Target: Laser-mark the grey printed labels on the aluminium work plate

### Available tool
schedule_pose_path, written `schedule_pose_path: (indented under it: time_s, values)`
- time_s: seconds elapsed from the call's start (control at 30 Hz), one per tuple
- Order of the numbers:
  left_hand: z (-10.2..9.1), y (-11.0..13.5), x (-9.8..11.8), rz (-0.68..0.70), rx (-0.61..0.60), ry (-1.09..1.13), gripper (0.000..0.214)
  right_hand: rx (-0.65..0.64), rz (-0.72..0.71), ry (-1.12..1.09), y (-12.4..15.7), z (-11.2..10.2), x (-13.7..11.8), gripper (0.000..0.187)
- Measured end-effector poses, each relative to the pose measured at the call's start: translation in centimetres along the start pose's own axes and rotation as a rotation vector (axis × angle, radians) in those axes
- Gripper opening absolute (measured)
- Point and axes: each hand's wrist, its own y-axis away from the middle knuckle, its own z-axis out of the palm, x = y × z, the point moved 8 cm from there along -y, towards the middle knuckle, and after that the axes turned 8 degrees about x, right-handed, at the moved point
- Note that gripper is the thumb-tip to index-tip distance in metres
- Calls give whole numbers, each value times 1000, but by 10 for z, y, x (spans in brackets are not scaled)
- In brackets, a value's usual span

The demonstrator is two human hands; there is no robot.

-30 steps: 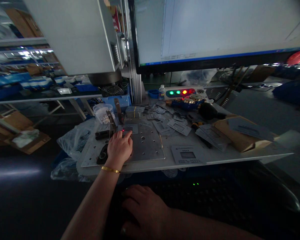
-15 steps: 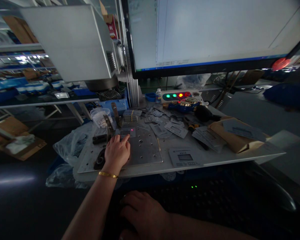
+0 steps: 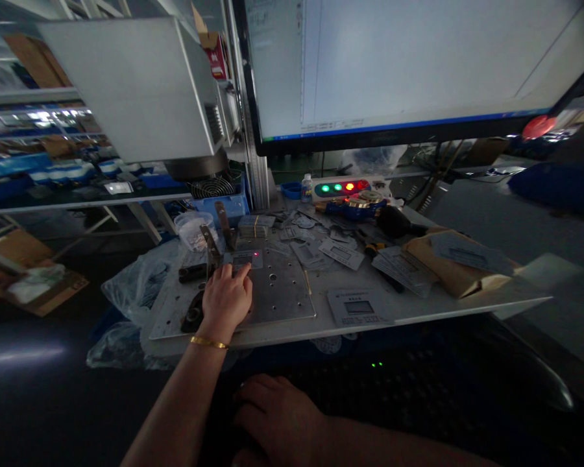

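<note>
My left hand [image 3: 227, 297], with a gold bracelet at the wrist, lies palm down over a metal fixture plate [image 3: 282, 301]. Its fingers are stretched out, and the fingertips touch the near edge of a thin grey nameplate [image 3: 255, 261] with a rectangular window. A small red light dot shows on that nameplate. Upright metal brackets [image 3: 209, 243] stand just left of it. Below the table edge, my right hand [image 3: 279, 415] rests at the left end of a dark keyboard [image 3: 399, 389], fingers extended and loosely bent. Shadow hides what lies under its fingertips.
A grey machine head [image 3: 131, 91] hangs above the fixture, beside a large monitor [image 3: 409, 65]. Loose nameplates [image 3: 340, 253], a banded stack [image 3: 255, 226], a clear tub [image 3: 194, 230], a brass-and-blue meter [image 3: 357, 206], a lit button box [image 3: 343, 187] and a brown paper packet [image 3: 448, 266] crowd the table.
The view has shifted very slightly. Both hands and the nameplate keep their places, with no clear movement.
</note>
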Motion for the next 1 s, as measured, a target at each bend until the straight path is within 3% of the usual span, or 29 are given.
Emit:
schedule_pose_path:
  time_s: [0.67, 1.0]
  values:
    - [0, 1, -1, -2, 15, 6, 43, -37, 0, 10, 0, 3, 0, 45]
    - [1, 1, -2, -14, -8, 0, 43, 13, -26, 27, -1, -1, -2, 45]
